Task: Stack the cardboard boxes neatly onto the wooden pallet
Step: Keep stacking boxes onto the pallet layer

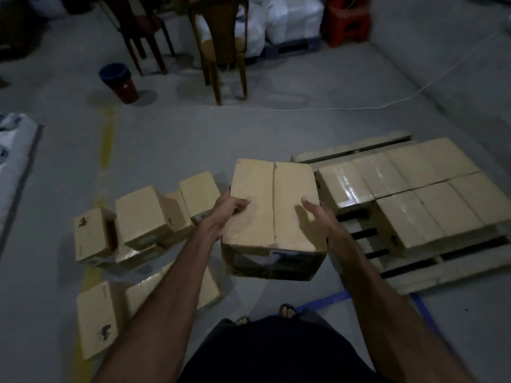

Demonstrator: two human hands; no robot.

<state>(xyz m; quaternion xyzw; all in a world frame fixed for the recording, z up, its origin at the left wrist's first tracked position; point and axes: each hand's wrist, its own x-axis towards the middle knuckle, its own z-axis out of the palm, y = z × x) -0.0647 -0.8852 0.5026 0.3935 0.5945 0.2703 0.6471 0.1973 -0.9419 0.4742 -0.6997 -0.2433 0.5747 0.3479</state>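
- Cardboard box (pixel 272 214) held in the air above the floor (pixel 171 139), between the loose pile on the left and the pallet on the right, its top seam running near to far.
- Left hand (pixel 225 214) grips the box's left side, thumb over the top edge and the other fingers hidden down the side; right hand (pixel 320 219) grips the right side the same way, thumb lying on the top.
- Handling, as a judgement: the box looks stiff and keeps its shape, though the near bottom corner seems scuffed or crumpled; a hold on opposite sides, low enough to support the base, looks safest, since the taped tops seem glossy and may slip.
- Weight cannot be told; two hands suggest it is not trivial.
- Wooden pallet (pixel 414 283) on the right carries a row of stacked boxes (pixel 414 183) set touching one another; bare slats show at its near edge, a likely place for this one.
- Loose boxes (pixel 143 214) lie tumbled on the left, some tilted.
- Far off stand a chair (pixel 221 45) and a bin (pixel 119 81).
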